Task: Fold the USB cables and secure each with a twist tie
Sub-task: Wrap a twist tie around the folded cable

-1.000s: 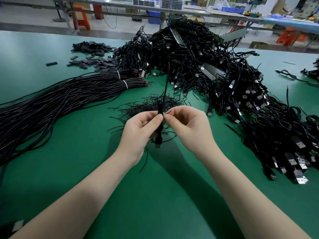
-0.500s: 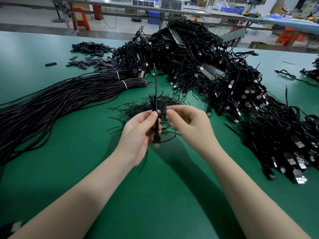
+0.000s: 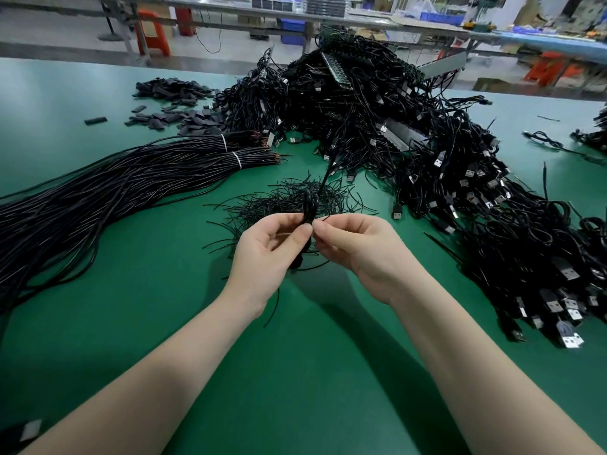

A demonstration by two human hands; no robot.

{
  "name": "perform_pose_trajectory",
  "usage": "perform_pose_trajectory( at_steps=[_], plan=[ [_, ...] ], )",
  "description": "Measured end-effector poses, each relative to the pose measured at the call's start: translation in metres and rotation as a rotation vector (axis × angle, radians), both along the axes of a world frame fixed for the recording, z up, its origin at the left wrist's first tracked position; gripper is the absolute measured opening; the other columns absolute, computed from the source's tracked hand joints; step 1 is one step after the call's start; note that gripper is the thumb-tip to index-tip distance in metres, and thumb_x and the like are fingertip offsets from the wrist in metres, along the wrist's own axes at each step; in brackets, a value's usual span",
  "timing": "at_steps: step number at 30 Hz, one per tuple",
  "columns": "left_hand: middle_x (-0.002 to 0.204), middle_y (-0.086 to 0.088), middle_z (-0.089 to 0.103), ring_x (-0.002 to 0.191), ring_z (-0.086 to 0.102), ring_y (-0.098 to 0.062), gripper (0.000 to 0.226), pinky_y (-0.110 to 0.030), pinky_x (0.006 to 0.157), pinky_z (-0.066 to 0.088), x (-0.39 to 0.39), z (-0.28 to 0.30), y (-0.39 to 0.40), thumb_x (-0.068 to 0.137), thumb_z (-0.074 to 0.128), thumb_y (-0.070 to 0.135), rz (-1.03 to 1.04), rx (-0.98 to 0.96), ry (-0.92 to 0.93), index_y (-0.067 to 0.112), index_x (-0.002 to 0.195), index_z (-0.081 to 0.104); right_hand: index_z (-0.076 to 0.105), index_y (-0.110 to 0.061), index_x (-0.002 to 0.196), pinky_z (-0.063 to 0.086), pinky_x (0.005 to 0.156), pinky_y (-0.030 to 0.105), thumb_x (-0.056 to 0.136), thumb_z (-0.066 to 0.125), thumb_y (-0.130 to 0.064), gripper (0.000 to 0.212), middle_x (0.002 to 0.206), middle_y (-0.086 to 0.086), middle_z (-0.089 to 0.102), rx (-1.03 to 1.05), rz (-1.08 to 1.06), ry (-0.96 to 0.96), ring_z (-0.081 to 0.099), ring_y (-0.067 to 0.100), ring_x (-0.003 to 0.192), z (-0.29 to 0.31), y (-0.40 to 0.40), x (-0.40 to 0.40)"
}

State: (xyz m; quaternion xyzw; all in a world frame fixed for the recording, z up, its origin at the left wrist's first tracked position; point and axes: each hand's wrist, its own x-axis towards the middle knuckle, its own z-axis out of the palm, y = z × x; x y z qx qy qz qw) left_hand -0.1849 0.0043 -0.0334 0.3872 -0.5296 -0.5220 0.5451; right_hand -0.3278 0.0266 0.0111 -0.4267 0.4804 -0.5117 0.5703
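Note:
A folded black USB cable (image 3: 310, 205) stands upright between my two hands above the green table (image 3: 295, 372). My left hand (image 3: 266, 254) grips the bundle with thumb and fingers. My right hand (image 3: 358, 247) pinches a thin black twist tie at the bundle's middle. One loose end of the tie sticks up and to the right toward the cable heap. Just behind my hands lies a loose pile of black twist ties (image 3: 289, 200).
A big tangled heap of black USB cables (image 3: 410, 142) fills the table's middle and right. Long straight cable bundles with white ties (image 3: 115, 188) lie on the left. Small black sleeves (image 3: 177, 103) are scattered at the far left. Workbenches stand behind.
My right hand has come back against the bundle and pinches the tie. The tie's free end, upright half a second ago, now leans to the right. The folded loops stand higher above my fingers.

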Motion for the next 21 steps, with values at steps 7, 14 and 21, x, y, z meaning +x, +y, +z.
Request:
perform_pose_trajectory(
  at_steps=[7,14,21],
  plan=[
    [0.064,0.003,0.060,0.049,0.055,-0.005,0.011,-0.016,0.041,0.042,0.001,0.018,0.001,0.074,0.073,0.019,-0.225,0.593,0.383,0.013,0.075,0.064,0.071,-0.005,0.080,0.049,0.071,0.026,0.081,0.072,-0.002,0.004,0.078,0.001,0.069,-0.907,-0.203,1.015,0.063,0.017,0.073,-0.008,-0.004,-0.005],
    [0.071,0.004,0.063,0.061,0.061,-0.009,0.015,-0.020,0.051,0.049,-0.001,0.012,0.001,0.077,0.069,0.024,-0.126,0.374,0.397,0.017,0.090,0.066,0.074,-0.014,0.096,0.050,0.074,0.020,0.086,0.071,-0.013,0.010,0.085,-0.005,0.072,-0.588,-0.251,0.810,0.063,0.007,0.074,-0.008,-0.005,-0.004],
    [0.087,0.008,0.070,0.093,0.060,-0.016,0.015,-0.041,0.093,0.047,-0.001,0.003,0.005,0.069,0.072,0.028,-0.079,0.138,0.195,0.027,0.084,0.073,0.070,-0.015,0.070,0.052,0.057,0.018,0.088,0.068,-0.025,0.021,0.068,0.000,0.069,0.107,0.037,0.044,0.061,0.008,0.058,-0.001,-0.001,-0.003]
  ],
)
